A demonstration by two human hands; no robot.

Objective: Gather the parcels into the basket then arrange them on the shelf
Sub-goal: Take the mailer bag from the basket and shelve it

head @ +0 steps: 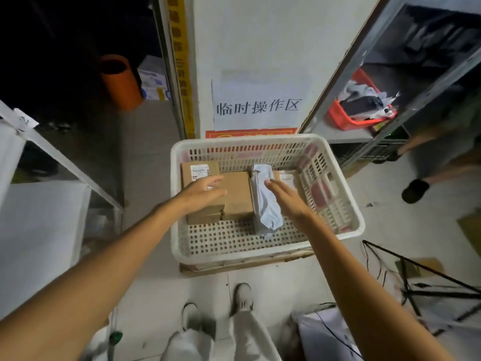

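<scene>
A white slotted plastic basket (265,252) stands on the floor before a wall. Inside lie a labelled brown carton (199,169) at the back left, a plain brown carton (238,194) beside it, and a grey plastic mailer (265,201) right of centre. More parcels show behind the mailer. My left hand (201,192) reaches over the left cartons with fingers straight, holding nothing. My right hand (287,195) hovers flat by the mailer's right side, fingers extended; whether it touches the mailer is unclear.
A metal shelf (364,53) rises at the right and holds a red bin (343,118) of odds and ends. Another person's leg and dark shoe (415,190) stand at the right. A shelf frame (65,162) is on the left, a black wire rack (416,277) lower right.
</scene>
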